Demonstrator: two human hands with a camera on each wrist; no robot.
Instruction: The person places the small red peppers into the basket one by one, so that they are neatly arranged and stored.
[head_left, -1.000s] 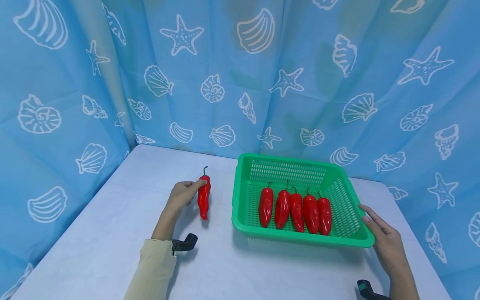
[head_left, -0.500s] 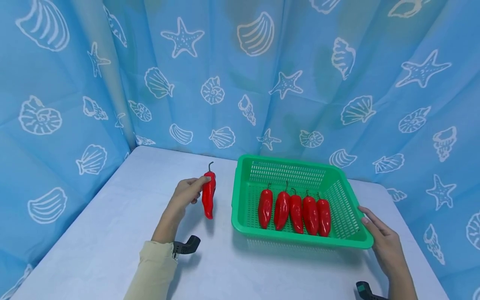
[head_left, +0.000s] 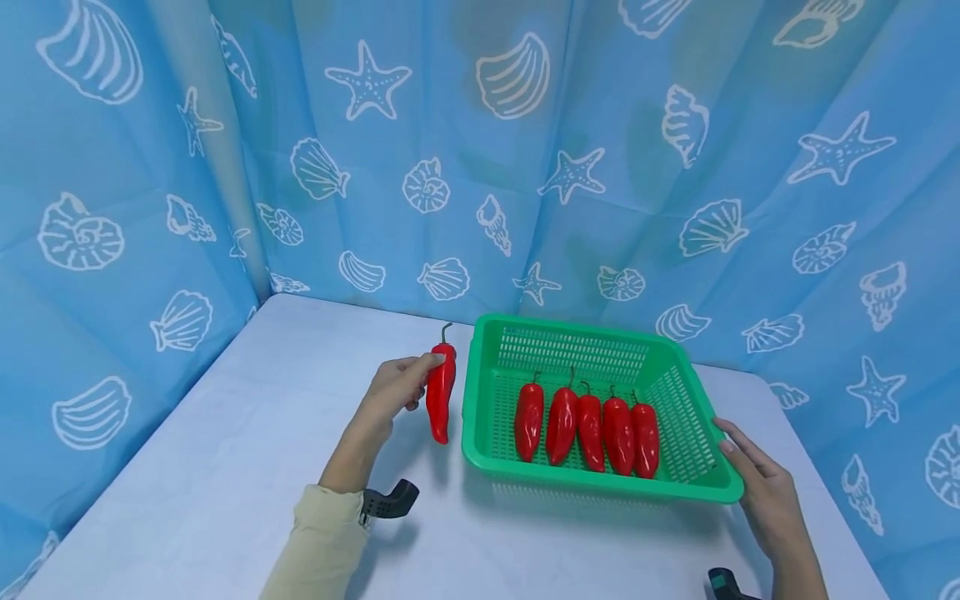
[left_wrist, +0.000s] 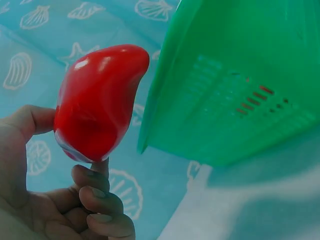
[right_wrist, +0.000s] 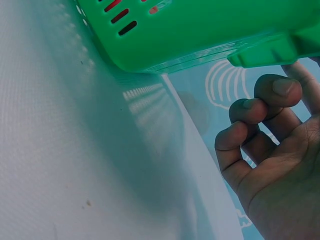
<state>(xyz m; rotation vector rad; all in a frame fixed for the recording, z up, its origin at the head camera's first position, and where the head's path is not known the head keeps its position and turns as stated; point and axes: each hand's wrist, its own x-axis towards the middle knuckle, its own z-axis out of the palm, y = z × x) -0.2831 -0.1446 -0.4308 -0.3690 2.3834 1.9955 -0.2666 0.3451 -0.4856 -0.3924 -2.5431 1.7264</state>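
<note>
A red pepper (head_left: 440, 396) with a curved green stem hangs upright just left of the green basket (head_left: 600, 482). My left hand (head_left: 392, 392) pinches it near the top, between thumb and fingers. From below in the left wrist view, the pepper (left_wrist: 100, 105) is apart from the basket wall (left_wrist: 225, 55). At the basket's right end, my right hand (head_left: 767, 496) holds the rim by thumb and index finger. Its other fingers curl below the rim in the right wrist view, where the basket (right_wrist: 185, 30) appears raised off the table.
Several red peppers (head_left: 589, 429) lie side by side in the basket, stems pointing to the back. A white cloth covers the table (head_left: 247, 450). Blue curtains (head_left: 450, 108) with shell prints stand behind and at both sides.
My left hand has moved right with the pepper, bringing it close to the basket's left rim. The right hand keeps its hold on the basket.
</note>
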